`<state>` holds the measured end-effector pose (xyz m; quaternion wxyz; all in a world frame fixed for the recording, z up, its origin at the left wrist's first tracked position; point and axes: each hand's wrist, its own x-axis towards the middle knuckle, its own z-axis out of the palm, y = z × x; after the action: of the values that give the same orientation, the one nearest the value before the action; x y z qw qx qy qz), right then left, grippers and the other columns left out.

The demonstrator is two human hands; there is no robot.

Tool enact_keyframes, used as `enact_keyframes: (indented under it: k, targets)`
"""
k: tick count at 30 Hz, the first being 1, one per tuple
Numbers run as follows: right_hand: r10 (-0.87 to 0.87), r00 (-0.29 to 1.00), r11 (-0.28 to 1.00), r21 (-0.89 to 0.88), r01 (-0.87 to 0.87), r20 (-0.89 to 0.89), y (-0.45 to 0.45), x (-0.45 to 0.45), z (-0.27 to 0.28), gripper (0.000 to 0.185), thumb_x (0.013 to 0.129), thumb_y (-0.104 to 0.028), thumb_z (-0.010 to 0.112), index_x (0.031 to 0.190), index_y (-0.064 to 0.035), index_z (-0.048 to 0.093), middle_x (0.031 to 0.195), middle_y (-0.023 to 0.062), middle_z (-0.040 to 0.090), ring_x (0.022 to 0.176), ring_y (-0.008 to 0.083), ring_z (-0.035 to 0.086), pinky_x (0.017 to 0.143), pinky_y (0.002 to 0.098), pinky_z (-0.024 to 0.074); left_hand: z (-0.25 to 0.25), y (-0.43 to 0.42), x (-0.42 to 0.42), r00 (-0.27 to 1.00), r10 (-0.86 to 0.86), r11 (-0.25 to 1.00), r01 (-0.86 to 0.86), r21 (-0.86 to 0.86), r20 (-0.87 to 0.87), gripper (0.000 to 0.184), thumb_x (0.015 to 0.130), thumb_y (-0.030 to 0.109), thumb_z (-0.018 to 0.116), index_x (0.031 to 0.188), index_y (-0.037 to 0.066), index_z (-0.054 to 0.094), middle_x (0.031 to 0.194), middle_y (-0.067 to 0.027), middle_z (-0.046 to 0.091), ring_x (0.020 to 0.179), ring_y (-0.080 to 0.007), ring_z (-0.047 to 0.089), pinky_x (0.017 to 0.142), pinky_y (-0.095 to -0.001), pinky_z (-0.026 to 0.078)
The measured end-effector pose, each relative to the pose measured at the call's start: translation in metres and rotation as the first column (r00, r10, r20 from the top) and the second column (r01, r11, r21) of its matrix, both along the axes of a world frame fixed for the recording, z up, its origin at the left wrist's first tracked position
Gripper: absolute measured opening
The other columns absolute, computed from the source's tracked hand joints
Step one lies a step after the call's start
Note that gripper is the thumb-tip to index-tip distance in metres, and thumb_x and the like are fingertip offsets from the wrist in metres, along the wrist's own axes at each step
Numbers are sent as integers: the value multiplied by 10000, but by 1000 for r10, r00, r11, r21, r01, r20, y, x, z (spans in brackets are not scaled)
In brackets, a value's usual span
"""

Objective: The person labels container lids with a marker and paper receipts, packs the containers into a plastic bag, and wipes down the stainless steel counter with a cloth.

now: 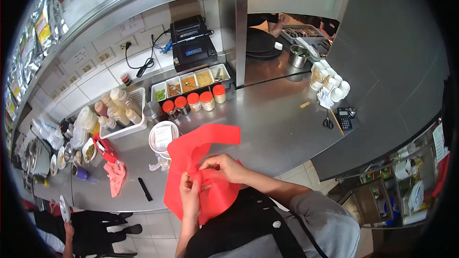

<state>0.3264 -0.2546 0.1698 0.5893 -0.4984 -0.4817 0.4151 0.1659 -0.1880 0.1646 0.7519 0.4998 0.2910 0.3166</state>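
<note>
A bright red fabric-like bag is held in front of my apron, with a broad strap or flap reaching up and right over the steel counter. My left hand pinches its gathered middle, fingers closed on the red material. Just to the right, my right hand has its fingers bent around the top of the same gathered part, thumb and fingertips closed on it. Beyond the bag stands a white round tub with a paper label on its lid, and a crumpled clear plastic piece lies beside it.
Red-lidded jars line the counter before a tray of food tubs. A basket of sauce bottles, pink cloth and black marker are left. Scissors, calculator and cups are right. Another person stands lower left.
</note>
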Motion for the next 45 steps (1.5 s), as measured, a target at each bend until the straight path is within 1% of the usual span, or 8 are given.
enact_keyframes:
  k: [18, 23, 25, 31, 33, 35, 39, 45]
  targets:
    - [-558, 769, 826, -118, 552, -310, -35, 2, -27, 82, 936, -126, 634, 1011, -97, 650, 901, -35, 614, 818, 91, 591, 739, 241, 479, -67, 129, -4, 946, 7, 851, 166, -499, 325, 213, 940, 272, 644, 1063, 114, 574, 1042, -2, 658, 945, -133, 652, 770, -288, 555]
    - [-678, 725, 652, -358, 669, 122, -119, 86, -104, 224, 935, -209, 652, 1096, -64, 595, 1007, 34, 647, 917, 154, 609, 781, 319, 488, 10, 154, -6, 819, 364, 918, -396, -23, 443, 167, 982, 232, 586, 1013, 103, 485, 848, 22, 550, 723, -79, 567, 625, -253, 499]
    - [-519, 181, 331, 1, 944, 835, -106, 65, -77, 392, 876, -221, 712, 1197, -56, 560, 1166, 106, 603, 1057, 240, 584, 874, 394, 475, 27, 127, 8, 916, 361, 867, -398, 301, 173, 150, 1025, 223, 506, 935, 108, 470, 817, 37, 439, 718, -61, 450, 638, -252, 431]
    - [-534, 295, 775, 319, 546, 792, -6, -2, 21, 381, 873, -146, 662, 1229, -51, 562, 1207, 165, 598, 1194, 332, 527, 1058, 460, 374, 51, 44, 32, 917, -398, 330, 151, 932, -8, 114, 836, 47, 698, 891, 80, 604, 869, -62, 540, 648, -219, 560, 557, -329, 466]
    - [-416, 208, 817, 264, 512, 885, -8, 17, 16, 333, 879, -126, 649, 1197, -52, 583, 1203, 155, 605, 1173, 317, 546, 1043, 430, 399, 71, 36, 23, 973, -160, 159, 189, 969, -164, 252, 766, -55, 659, 962, 101, 627, 923, -88, 539, 704, -288, 603, 580, -383, 498]
    - [-431, 889, 894, -62, 444, 153, -23, 12, 44, 227, 902, -116, 618, 1118, -48, 607, 1093, 144, 633, 1032, 309, 603, 947, 367, 464, 52, 68, 27, 912, 234, 161, 307, 938, -338, 400, 664, -91, 645, 1005, 118, 634, 977, -110, 534, 736, -317, 632, 580, -399, 505]
    - [269, 825, 831, -553, 62, 496, -32, -38, 95, 407, 920, -340, 656, 1163, -35, 539, 952, 220, 610, 896, 353, 616, 820, 398, 483, 26, 156, 25, 850, 514, 205, -249, 946, 113, 400, 624, -155, 522, 941, 47, 660, 965, -128, 524, 835, -303, 587, 702, -374, 498]
    - [-546, 432, 683, 82, 726, 718, -60, 19, 75, 267, 848, 20, 583, 1106, -21, 639, 1087, 143, 637, 992, 243, 633, 835, 320, 486, 24, 174, -27, 666, 722, 49, -320, 946, 188, 265, 623, -107, 538, 839, 2, 648, 902, -96, 491, 860, -266, 542, 799, -361, 452]
